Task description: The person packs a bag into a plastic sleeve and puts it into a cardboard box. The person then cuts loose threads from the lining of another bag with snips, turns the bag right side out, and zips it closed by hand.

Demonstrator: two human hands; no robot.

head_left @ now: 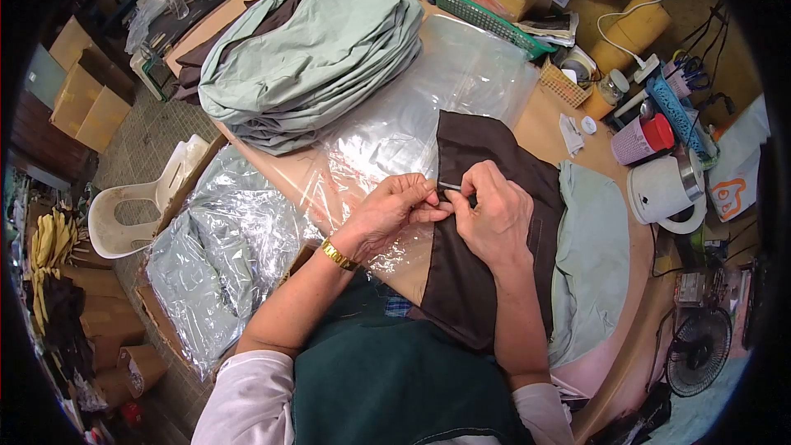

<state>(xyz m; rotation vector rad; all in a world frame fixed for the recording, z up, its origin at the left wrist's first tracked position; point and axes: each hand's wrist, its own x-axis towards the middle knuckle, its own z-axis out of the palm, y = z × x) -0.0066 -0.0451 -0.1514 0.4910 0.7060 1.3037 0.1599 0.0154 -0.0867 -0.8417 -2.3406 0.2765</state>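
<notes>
Your left hand (408, 202) and right hand (497, 213) pinch the left edge of the dark brown fabric piece (468, 276), lying on the tan table (545, 133). Tugging too hard could pucker that edge; the slick, clear plastic sheets (479, 58) beside it could let the piece slide if your grip shifts.

Tan table (544, 128), pale green cloth pile (321, 58), clear plastic sheets (478, 66), brown cloth (457, 276)
</notes>
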